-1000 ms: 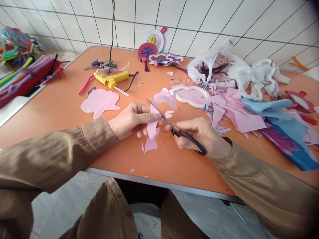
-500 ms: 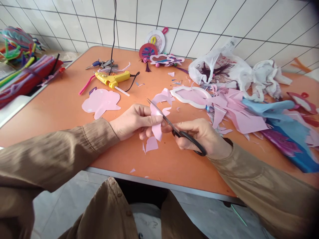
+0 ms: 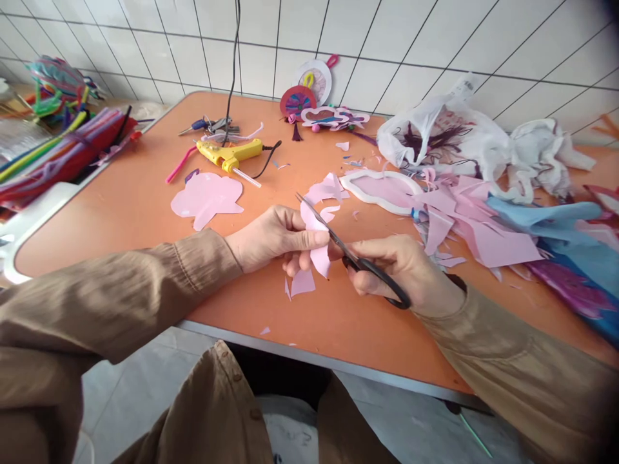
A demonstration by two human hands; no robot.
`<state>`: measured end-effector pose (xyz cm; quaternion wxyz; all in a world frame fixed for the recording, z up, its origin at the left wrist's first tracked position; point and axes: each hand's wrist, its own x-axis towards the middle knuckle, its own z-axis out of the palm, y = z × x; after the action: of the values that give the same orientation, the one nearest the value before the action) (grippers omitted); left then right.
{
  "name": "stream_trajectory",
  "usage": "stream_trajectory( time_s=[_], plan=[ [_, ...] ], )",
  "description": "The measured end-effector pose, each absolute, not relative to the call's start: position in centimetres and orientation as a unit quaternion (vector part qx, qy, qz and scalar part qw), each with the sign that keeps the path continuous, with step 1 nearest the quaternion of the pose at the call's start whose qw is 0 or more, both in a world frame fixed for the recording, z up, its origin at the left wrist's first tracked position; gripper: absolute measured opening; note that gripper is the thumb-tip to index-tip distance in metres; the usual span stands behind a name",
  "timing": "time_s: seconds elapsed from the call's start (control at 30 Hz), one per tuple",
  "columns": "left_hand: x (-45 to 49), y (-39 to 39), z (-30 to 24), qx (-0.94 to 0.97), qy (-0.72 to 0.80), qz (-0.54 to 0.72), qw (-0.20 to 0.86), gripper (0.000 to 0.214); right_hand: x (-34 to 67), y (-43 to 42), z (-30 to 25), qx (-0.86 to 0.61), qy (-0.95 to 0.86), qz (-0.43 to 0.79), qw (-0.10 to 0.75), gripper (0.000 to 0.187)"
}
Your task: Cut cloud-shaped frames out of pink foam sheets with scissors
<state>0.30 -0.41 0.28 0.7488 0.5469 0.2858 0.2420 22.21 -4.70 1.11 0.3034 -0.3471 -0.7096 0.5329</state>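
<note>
My left hand pinches a small pink foam piece just above the orange table. My right hand grips black-handled scissors, their blades crossing the pink piece and pointing up-left. A cut-off pink scrap lies on the table right below the held piece. More curled pink offcuts rest just beyond the blade tips.
A yellow glue gun with its cord and a pink flower-like cutout lie at the left. A white-rimmed pink shape, heaped pink and blue foam sheets and a plastic bag fill the right. Pipe cleaners lie far left.
The long pink strip has been cut shorter; a scrap has dropped onto the table. The view shifted so both hands sit slightly right and lower.
</note>
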Motion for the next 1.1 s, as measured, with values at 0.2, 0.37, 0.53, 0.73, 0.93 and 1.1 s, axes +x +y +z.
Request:
stream_trajectory(
  time_s=[0.2,0.37,0.53,0.73,0.93,1.1],
  plan=[
    [0.0,-0.3,0.1,0.568,0.281,0.241,0.735,0.049,22.7,-4.5,-0.1,-0.361,-0.696,0.533,0.318,0.046],
    [-0.3,0.2,0.2,0.576,0.322,0.288,0.694,0.035,23.6,-4.6,-1.6,-0.398,-0.684,0.515,0.329,0.052],
    [-0.5,0.8,0.9,0.582,0.334,0.358,0.649,0.026,23.7,-4.7,-1.3,-0.435,-0.679,0.498,0.321,0.069],
    [-0.9,1.1,1.4,0.58,0.326,0.388,0.638,0.02,23.7,-4.1,-2.0,-0.419,-0.684,0.486,0.346,0.064],
    [-1.1,1.1,1.6,0.588,0.334,0.375,0.634,0.028,22.9,-4.1,-1.6,-0.469,-0.663,0.432,0.393,0.057],
    [-1.9,1.8,1.7,0.618,0.327,0.374,0.61,0.031,22.8,-3.1,-1.5,-0.552,-0.644,0.283,0.448,0.053]
  ],
)
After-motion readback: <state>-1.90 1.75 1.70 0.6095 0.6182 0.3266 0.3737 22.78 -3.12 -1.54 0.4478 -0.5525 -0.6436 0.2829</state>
